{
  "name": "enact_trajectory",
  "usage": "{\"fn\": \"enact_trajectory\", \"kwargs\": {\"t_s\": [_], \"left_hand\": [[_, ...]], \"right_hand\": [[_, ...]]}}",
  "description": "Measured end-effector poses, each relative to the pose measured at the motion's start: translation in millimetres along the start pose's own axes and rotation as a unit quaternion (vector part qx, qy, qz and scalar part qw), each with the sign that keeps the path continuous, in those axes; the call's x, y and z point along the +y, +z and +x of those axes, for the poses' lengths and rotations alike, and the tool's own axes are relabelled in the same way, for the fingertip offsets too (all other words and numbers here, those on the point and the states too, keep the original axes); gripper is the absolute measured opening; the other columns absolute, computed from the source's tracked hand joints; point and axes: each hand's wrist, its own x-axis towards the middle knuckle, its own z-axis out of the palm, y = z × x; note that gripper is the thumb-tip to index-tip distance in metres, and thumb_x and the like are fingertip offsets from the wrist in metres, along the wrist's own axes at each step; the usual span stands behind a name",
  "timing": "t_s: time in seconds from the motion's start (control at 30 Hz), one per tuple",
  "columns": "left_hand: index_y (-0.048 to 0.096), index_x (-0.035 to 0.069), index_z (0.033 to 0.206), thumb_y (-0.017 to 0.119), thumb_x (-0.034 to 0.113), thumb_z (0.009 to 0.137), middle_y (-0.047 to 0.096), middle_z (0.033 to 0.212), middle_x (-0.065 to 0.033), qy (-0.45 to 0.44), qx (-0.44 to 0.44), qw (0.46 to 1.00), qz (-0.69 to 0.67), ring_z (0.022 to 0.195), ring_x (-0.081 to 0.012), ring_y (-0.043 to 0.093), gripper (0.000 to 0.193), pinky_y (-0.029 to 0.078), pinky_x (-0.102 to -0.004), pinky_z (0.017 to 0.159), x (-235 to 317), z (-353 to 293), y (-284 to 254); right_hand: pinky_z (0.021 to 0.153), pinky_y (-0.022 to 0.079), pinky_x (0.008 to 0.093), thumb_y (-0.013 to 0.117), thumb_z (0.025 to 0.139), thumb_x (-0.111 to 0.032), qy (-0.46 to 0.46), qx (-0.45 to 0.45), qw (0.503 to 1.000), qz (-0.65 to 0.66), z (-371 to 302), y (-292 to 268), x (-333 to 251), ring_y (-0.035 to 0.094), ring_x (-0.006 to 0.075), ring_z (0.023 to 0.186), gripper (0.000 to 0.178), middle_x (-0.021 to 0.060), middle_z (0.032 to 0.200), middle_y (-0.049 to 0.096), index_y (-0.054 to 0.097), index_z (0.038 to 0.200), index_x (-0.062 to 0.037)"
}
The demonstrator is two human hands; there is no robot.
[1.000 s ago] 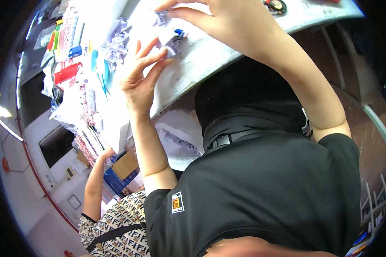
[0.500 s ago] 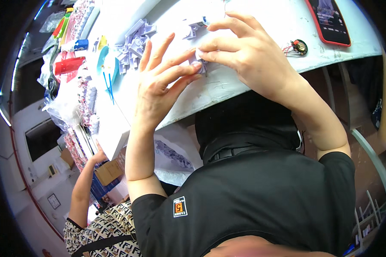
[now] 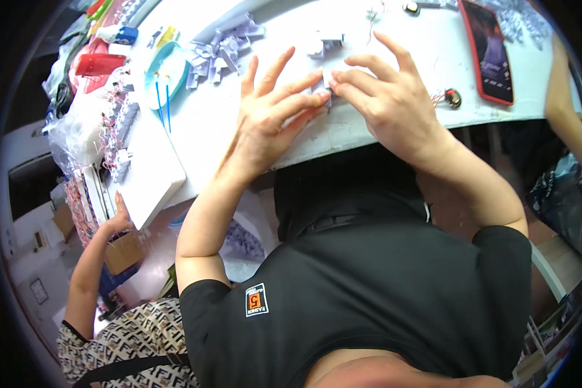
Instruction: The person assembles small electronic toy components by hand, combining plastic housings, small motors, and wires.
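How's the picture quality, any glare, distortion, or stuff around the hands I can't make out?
In the head view, glare washes out the white tabletop; in the head view, the tabletop's near edge bows and the corners go black; in the head view, the pale piece at the left hand and right hand lacks clear detail.

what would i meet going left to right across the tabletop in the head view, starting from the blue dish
Blue dish → pile of pale pieces → left hand → right hand → small round part with wires → red-edged phone
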Motion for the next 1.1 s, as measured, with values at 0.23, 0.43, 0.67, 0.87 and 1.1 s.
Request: {"fn": "enact_trajectory", "kwargs": {"t_s": [0.23, 0.43, 0.67, 0.87, 1.1], "left_hand": [[0.076, 0.014, 0.111, 0.079, 0.015, 0.086, 0.073, 0.123, -0.0046, -0.006, 0.018, 0.995, -0.098, 0.129, -0.0212, 0.062, 0.024, 0.024, -0.0544, 0.123, -7.9, -2.7, 1.1], [0.075, 0.01, 0.112, 0.077, 0.024, 0.089, 0.074, 0.114, -0.0093, -0.032, 0.034, 0.994, -0.097, 0.122, -0.0237, 0.064, 0.027, 0.034, -0.0468, 0.114, -11.2, 12.5, -4.4], [0.07, 0.003, 0.108, 0.083, 0.014, 0.077, 0.069, 0.098, -0.0124, 0.006, 0.083, 0.996, -0.021, 0.103, -0.0317, 0.063, 0.035, 0.049, -0.0419, 0.092, -3.4, 6.4, 5.5], [0.069, 0.0, 0.11, 0.08, 0.003, 0.077, 0.067, 0.093, -0.0156, 0.05, 0.113, 0.992, -0.036, 0.095, -0.035, 0.063, 0.036, 0.053, -0.0427, 0.087, -12.7, 6.5, 9.6], [0.068, 0.002, 0.116, 0.082, 0.004, 0.077, 0.068, 0.097, -0.0133, 0.038, 0.121, 0.992, 0.005, 0.1, -0.0337, 0.065, 0.041, 0.053, -0.0418, 0.089, 18.6, -2.5, -20.4]], "right_hand": [[0.116, 0.033, 0.0474, 0.074, 0.083, -0.017, 0.037, -0.03, 0.996, 0.078, -1.1, -6.3, -0.8, 0.057, 0.0226, 0.121, 0.026, 0.0021, 0.109, 0.069, 0.073, 0.108, -0.0092], [0.109, 0.037, 0.0439, 0.078, 0.081, -0.02, 0.082, -0.03, 0.993, 0.08, 3.1, 12.6, 6.1, 0.057, 0.0241, 0.118, 0.029, 0.0045, 0.105, 0.069, 0.073, 0.107, -0.0084], [0.104, 0.039, 0.0416, 0.079, 0.078, -0.017, 0.087, -0.026, 0.988, 0.124, 8.9, 15.0, 2.4, 0.06, 0.0239, 0.111, 0.022, 0.0046, 0.098, 0.07, 0.074, 0.097, -0.0083], [0.102, 0.042, 0.0465, 0.079, 0.079, -0.024, 0.099, -0.053, 0.979, 0.169, 6.5, 27.5, 11.0, 0.06, 0.0325, 0.113, 0.027, 0.0108, 0.103, 0.069, 0.073, 0.101, -0.0087], [0.108, 0.039, 0.0473, 0.081, 0.075, -0.011, 0.075, 0.009, 0.977, 0.199, 17.3, 4.4, -7.4, 0.061, 0.0287, 0.109, 0.028, 0.0066, 0.099, 0.07, 0.073, 0.101, -0.0099]]}}
